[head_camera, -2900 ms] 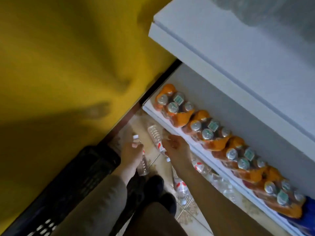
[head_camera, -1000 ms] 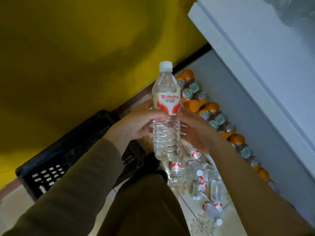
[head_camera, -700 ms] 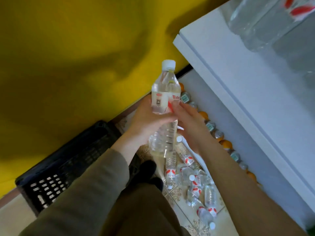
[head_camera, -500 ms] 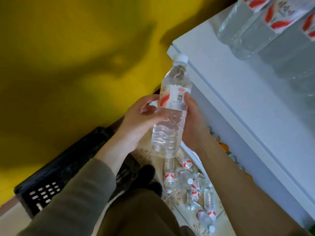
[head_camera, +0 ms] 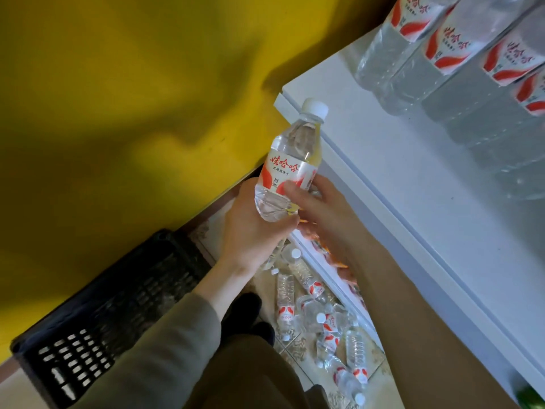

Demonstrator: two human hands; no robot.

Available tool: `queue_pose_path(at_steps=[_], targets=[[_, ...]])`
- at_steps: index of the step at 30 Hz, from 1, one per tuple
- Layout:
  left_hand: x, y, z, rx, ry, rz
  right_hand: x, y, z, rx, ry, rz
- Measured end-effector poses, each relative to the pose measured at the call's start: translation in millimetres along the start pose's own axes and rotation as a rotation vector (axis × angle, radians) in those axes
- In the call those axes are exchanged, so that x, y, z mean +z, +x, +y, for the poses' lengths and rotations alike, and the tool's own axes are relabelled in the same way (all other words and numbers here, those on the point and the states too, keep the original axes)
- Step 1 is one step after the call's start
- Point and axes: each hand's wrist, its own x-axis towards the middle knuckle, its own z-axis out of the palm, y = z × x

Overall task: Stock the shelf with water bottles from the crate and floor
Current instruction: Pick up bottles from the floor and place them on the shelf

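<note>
A clear water bottle (head_camera: 290, 160) with a white cap and a red-and-white label stands nearly upright in both my hands, just left of the white shelf's front edge (head_camera: 362, 184). My left hand (head_camera: 253, 228) wraps around its lower body. My right hand (head_camera: 318, 208) grips it at the label's lower edge, thumb across the front. Several more water bottles (head_camera: 321, 317) lie scattered on the tiled floor below. Packed bottles (head_camera: 442, 45) with the same label stand on the shelf at the upper right. The black crate (head_camera: 97, 314) sits at the lower left.
A yellow wall (head_camera: 118, 98) fills the left side, close to the shelf's corner. Orange drink packs (head_camera: 339, 261) on the lower shelf show partly behind my right forearm. My dark shoes (head_camera: 250, 308) stand between the crate and the floor bottles.
I picked the bottle off the floor and raised it with both hands. It has moved up and right toward the shelf's edge, and turned so the label faces me.
</note>
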Motion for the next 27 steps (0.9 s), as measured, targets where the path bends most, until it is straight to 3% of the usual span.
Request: queue_pose_path(at_steps=[7, 12, 17, 23, 27], targets=[[17.0, -3.8, 10.1, 0.077, 0.035, -0.035, -9.1, -11.2, -4.2, -0.003, -0.057, 0.136], [38.1, 8.0, 21.8, 0.167, -0.037, -0.222, -38.3, -30.3, -15.1, -0.062, 0.024, 0.27], [71.4, 30.2, 54.4, 0.324, 0.055, -0.343, -75.3, -37.2, -35.4, -0.153, -0.004, 0.505], [129.3, 64.5, 82.5, 0.211, 0.312, -0.392, -128.7, -23.3, -56.8, -0.253, 0.013, 0.664], [161.8, 88.0, 96.3, 0.172, 0.25, -0.419, -155.0, -2.0, -63.1, -0.3, 0.057, 0.693]])
